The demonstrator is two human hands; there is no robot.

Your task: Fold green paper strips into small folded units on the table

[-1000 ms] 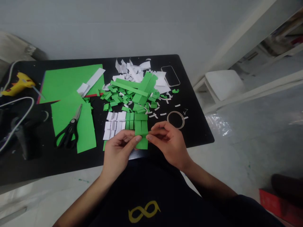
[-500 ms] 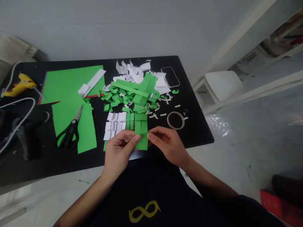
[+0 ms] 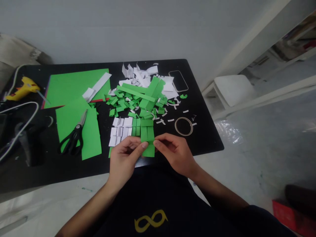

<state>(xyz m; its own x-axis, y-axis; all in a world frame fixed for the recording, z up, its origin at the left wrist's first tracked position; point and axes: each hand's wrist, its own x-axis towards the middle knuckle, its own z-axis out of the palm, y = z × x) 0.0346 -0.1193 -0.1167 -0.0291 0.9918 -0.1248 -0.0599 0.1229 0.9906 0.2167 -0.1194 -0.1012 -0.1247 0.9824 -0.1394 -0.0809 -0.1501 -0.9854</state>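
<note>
Both of my hands meet at the near edge of a black table (image 3: 209, 138). My left hand (image 3: 124, 158) pinches the left side of a small green paper piece (image 3: 148, 150), thumb on top. My right hand (image 3: 172, 151) pinches its right side with thumb and forefinger. Just beyond the piece lie rows of folded green (image 3: 144, 127) and white paper pieces (image 3: 120, 131). A pile of cut green strips and scraps (image 3: 138, 97) sits further back, with white paper scraps (image 3: 140, 73) behind it.
Black scissors (image 3: 72, 136) lie on green paper sheets (image 3: 71, 98) at the left. A yellow glue gun (image 3: 21, 89) with white cable is at far left. A tape ring (image 3: 183, 126) and a phone (image 3: 178, 80) lie to the right. A white stool (image 3: 232, 89) stands beside the table.
My right hand's fingers have closed a little nearer to the green piece. The view has shifted very slightly; nothing else on the table has moved.
</note>
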